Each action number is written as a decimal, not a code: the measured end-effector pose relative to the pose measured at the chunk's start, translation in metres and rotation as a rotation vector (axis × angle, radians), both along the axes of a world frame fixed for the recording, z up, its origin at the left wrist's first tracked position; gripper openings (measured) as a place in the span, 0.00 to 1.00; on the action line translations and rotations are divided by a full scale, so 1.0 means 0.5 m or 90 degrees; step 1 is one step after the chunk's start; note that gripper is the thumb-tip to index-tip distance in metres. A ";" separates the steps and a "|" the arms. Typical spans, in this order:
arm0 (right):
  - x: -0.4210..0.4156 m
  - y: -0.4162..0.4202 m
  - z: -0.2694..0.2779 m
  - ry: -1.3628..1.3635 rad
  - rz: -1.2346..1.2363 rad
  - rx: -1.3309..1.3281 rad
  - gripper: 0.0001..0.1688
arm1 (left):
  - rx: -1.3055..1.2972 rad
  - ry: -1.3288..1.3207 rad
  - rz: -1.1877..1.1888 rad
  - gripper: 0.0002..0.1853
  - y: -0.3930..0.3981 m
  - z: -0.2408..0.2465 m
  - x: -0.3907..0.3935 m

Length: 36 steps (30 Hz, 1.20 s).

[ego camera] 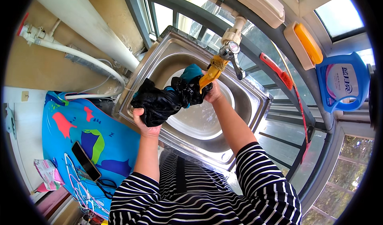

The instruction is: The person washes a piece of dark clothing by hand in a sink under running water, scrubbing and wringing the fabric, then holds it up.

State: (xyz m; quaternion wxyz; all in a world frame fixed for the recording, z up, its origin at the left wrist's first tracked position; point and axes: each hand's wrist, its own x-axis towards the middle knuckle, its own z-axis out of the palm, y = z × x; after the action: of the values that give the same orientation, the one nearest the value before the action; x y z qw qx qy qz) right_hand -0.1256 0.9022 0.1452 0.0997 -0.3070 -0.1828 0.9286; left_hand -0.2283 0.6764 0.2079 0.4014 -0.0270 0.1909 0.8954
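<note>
A wet black garment with teal parts (163, 97) is bunched and twisted between my hands above a stainless steel sink (239, 129). At its left end, my left hand (146, 123) grips the black cloth. My right hand (214, 91) holds the other end, close under the tap; some of its fingers are hidden by cloth. Beneath the garment, a white basin (197, 123) with some water sits in the sink. A yellow-orange sleeve (211, 75) is tied to the spout of the metal tap (232, 52), hanging in front of the garment's right end.
Left of the sink, a blue patterned cloth (116, 147) bears a phone (86, 160), black-handled scissors (106, 187) and clothes hangers (77, 186). Along the railing are a red brush (276, 70), an orange soap bar (308, 43) in a holder and a blue detergent bottle (342, 81).
</note>
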 end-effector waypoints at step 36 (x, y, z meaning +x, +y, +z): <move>0.163 -0.098 0.173 0.090 -0.186 0.052 0.23 | 0.009 -0.237 -0.123 0.43 0.157 -0.052 0.148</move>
State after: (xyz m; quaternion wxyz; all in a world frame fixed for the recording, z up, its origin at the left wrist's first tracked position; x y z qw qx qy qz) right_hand -0.0440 0.8532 0.2317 0.2585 -0.2603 -0.1661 0.9153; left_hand -0.1544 0.7549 0.1821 0.5138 -0.1706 0.1088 0.8337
